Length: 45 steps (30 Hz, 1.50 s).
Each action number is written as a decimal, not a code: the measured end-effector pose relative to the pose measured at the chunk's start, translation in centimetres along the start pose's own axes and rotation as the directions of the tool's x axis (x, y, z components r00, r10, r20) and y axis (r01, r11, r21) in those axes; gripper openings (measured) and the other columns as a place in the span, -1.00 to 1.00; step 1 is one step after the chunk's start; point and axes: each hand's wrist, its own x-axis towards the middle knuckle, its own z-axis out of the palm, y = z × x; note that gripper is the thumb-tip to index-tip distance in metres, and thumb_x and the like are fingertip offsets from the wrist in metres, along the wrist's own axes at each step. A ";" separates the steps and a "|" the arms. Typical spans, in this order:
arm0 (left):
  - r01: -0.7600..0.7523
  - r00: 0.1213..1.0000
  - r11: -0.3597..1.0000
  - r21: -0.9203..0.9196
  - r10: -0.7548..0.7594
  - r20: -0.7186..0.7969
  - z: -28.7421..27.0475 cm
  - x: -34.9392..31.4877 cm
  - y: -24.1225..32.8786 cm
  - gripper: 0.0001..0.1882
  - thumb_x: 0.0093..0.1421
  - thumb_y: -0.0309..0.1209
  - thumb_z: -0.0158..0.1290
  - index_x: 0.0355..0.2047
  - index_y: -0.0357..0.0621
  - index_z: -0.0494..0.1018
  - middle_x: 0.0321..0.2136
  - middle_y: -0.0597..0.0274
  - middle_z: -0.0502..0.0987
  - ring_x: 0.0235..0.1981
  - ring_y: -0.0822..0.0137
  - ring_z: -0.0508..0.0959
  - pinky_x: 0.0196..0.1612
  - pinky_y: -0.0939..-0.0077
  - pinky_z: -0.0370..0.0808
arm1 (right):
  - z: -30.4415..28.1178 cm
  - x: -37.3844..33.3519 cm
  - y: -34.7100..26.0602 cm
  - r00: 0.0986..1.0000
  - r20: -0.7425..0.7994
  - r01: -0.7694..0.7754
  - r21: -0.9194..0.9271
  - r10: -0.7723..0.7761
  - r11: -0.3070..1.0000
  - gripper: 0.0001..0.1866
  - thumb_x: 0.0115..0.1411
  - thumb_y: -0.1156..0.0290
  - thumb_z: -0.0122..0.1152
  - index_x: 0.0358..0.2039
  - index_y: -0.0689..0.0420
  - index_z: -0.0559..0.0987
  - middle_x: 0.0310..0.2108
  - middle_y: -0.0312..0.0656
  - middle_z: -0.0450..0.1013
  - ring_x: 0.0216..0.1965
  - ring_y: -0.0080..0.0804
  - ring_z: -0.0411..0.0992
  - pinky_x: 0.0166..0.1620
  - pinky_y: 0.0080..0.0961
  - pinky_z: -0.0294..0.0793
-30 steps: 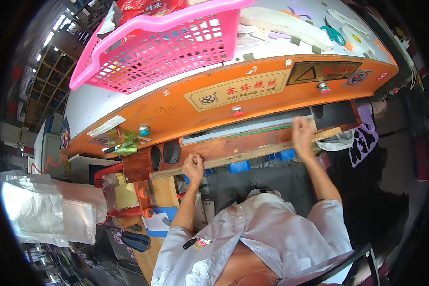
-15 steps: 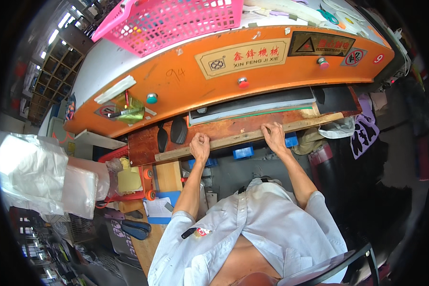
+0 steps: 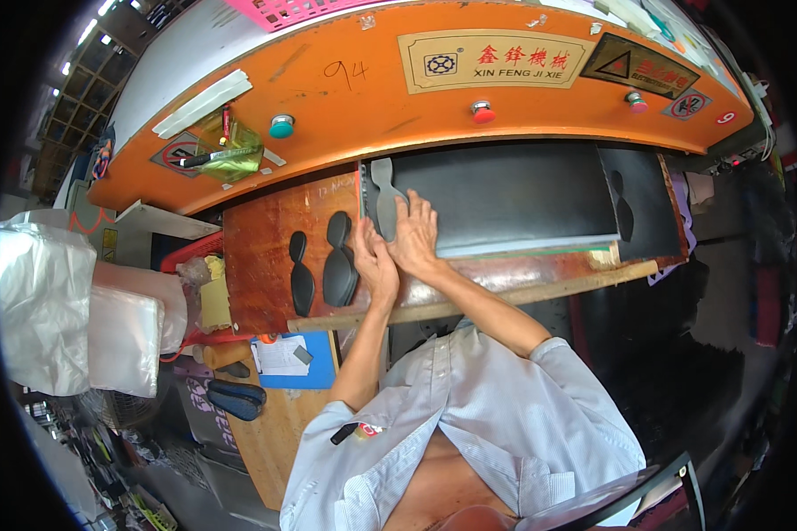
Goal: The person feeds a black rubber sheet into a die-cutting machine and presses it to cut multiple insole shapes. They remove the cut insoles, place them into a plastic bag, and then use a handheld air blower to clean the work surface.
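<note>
The grey sole-shaped piece (image 3: 385, 196) lies lengthwise on the left end of a black sheet (image 3: 518, 196), its narrow upper lobe bare and its lower end partly covered by the hands. The right hand (image 3: 416, 232) reaches across from the right and rests over the piece's lower right side, its fingers stretched out and slightly spread. The left hand (image 3: 378, 264) comes up from below at the piece's lower left edge; whether its fingers grip anything cannot be told. The two hands are close together, right at the piece, and seem to meet at its lower end. The black sheet tops a layer with a pale blue-grey front edge, set on a red-brown board (image 3: 261, 208). On that board, just left of the hands, lie two dark sole-shaped pieces, a slim one (image 3: 302, 276) and a wider, thicker-looking one (image 3: 339, 261). A wooden strip (image 3: 540, 290) runs along the board's near edge. At the board's right end is another dark sheet (image 3: 651, 208). Behind stretches an orange machine beam (image 3: 372, 111) with a green button (image 3: 282, 126), a red button (image 3: 482, 111) and a yellowish pouch (image 3: 239, 161) holding pens. Farther out at left, clear plastic bags (image 3: 44, 301) hang above a blue clipboard (image 3: 323, 370).
</note>
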 end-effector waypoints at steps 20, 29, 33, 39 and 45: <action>0.009 1.000 0.959 0.284 -0.007 -0.009 -3.0 -9.0 0.4 -0.62 0.37 -0.55 0.00 0.17 -0.39 0.44 0.10 -0.10 0.55 0.12 0.05 0.55 0.20 0.21 0.47 | -4.1 -7.2 4.0 0.997 -0.062 -0.037 0.123 0.045 0.992 -0.21 -0.08 0.34 0.48 0.17 0.37 0.44 0.25 0.13 0.28 0.08 0.11 0.29 0.12 -0.02 0.41; -0.222 0.972 0.890 0.399 0.169 0.163 -5.4 -12.0 -2.1 -0.81 0.30 -0.56 0.10 -0.11 -0.26 0.63 -0.27 -0.06 0.65 -0.25 -0.02 0.63 -0.13 0.19 0.56 | -2.8 -2.2 4.7 0.998 -0.063 0.011 0.073 -0.006 0.997 -0.25 0.08 0.19 0.42 0.20 0.38 0.43 0.24 0.17 0.30 0.12 0.18 0.28 0.20 -0.05 0.38; -0.331 0.943 0.816 0.474 0.301 0.141 -3.4 -8.9 -5.0 -0.85 0.27 -0.54 0.13 -0.22 -0.32 0.66 -0.38 -0.08 0.68 -0.41 -0.08 0.65 -0.27 0.16 0.59 | -4.5 0.3 7.3 0.995 -0.094 0.039 0.204 -0.020 0.978 -0.28 0.22 0.07 0.35 0.20 0.38 0.46 0.21 0.21 0.38 0.22 0.16 0.31 0.31 -0.10 0.33; -0.278 0.956 0.809 0.517 0.287 0.066 -2.0 -4.3 -7.2 -0.80 0.29 -0.45 0.13 -0.19 -0.31 0.65 -0.50 -0.10 0.62 -0.50 -0.05 0.61 -0.37 0.10 0.52 | -20.1 5.6 17.6 0.642 -0.677 0.027 0.490 0.360 0.871 -0.84 0.35 0.37 0.30 -0.32 0.17 0.57 -0.44 -0.24 0.46 -0.45 -0.54 0.43 -0.33 -0.50 0.47; -0.353 0.930 0.741 0.572 0.344 0.129 0.2 1.8 -7.7 -0.73 0.35 -0.32 0.07 -0.17 -0.27 0.64 -0.63 0.01 0.55 -0.60 0.15 0.56 -0.44 0.22 0.45 | -31.0 10.7 24.2 0.613 -0.774 0.032 0.224 0.158 0.974 -0.83 0.33 0.35 0.23 -0.37 0.15 0.53 -0.44 -0.13 0.46 -0.40 -0.22 0.47 -0.30 -0.24 0.46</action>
